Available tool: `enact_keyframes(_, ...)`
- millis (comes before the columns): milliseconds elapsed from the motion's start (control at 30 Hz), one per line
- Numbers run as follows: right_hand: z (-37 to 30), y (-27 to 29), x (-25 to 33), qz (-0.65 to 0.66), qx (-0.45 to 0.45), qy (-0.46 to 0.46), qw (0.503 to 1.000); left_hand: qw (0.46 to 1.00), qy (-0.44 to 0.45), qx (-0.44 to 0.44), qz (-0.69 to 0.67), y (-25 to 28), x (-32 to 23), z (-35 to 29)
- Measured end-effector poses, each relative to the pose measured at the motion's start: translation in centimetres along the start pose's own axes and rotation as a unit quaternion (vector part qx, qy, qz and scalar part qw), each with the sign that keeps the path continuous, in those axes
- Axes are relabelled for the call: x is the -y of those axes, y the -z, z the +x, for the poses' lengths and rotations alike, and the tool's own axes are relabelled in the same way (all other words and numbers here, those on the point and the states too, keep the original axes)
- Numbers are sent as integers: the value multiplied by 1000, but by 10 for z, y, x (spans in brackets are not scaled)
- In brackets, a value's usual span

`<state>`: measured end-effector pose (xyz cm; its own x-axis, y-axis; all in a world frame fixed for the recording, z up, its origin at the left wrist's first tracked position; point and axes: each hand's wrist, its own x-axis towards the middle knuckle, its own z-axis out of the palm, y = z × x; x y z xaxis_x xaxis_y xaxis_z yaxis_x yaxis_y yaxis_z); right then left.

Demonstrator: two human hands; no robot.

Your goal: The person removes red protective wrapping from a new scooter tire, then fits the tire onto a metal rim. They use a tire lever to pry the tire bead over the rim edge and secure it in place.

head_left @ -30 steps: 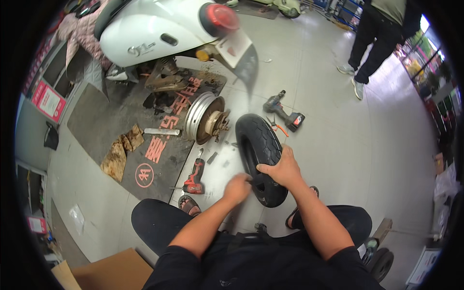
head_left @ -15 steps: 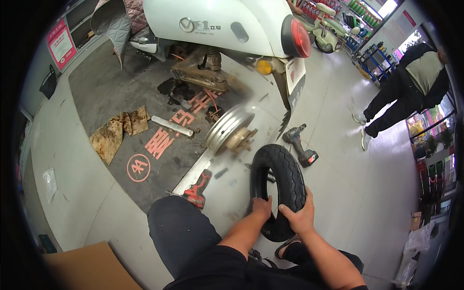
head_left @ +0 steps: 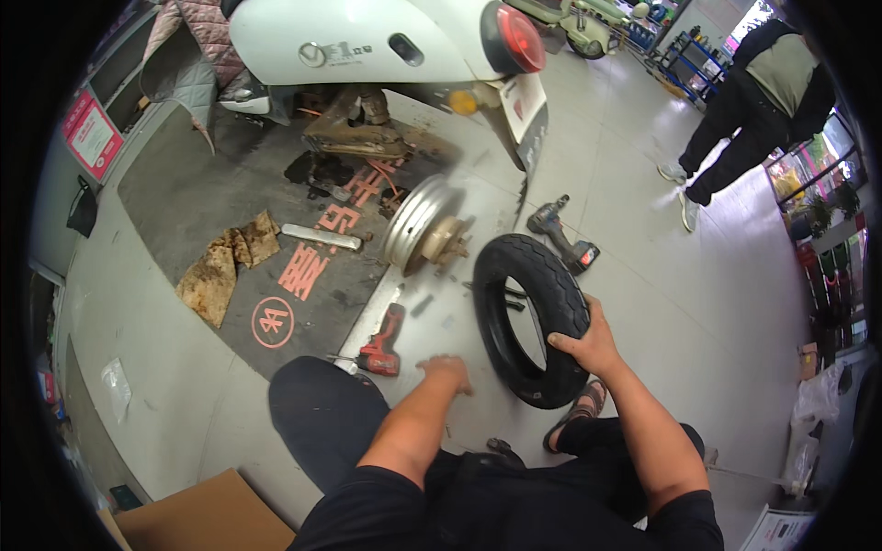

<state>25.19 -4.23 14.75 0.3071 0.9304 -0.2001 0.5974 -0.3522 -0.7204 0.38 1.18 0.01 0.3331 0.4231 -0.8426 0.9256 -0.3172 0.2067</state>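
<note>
A black scooter tyre (head_left: 570,326) stands tilted on the floor between my feet and the wheel rim. My right hand (head_left: 595,344) grips its right side, with the thumb over the tread. To the left of the tyre, my left hand (head_left: 446,372) is off it, holding nothing, its fingers loosely apart and slightly blurred. The silver wheel rim (head_left: 418,225) stands bare on its edge just beyond, its brown hub facing right. Nearest to my left hand on the floor is a red power tool (head_left: 381,344).
A white scooter (head_left: 367,41) stands ahead, its rear wheel off. Behind the tyre lies a cordless impact wrench (head_left: 562,234). A stained cloth (head_left: 220,271) and a metal bar (head_left: 322,237) rest on the dark mat (head_left: 202,165). Another person (head_left: 763,101) stands at right; a cardboard box (head_left: 202,514) sits lower left.
My left hand has let go of the tyre and moved left. The tyre, still in my right hand, leans more to the left. The whole view has shifted a little.
</note>
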Motion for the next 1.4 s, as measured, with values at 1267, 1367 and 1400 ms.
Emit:
enact_keyframes(1267, 5, -15, 43, -184, -175, -140, 957, 913, -139, -381, -31, 51, -150, 116)
enact_keyframes(1367, 14, -12, 47, -184, -169, -152, 956, 885, -151, -419, -136, 41, -148, 120)
enact_keyframes(1400, 18, -11, 48, -183, -170, -159, 955, 873, -184, -414, -180, 33, -147, 119)
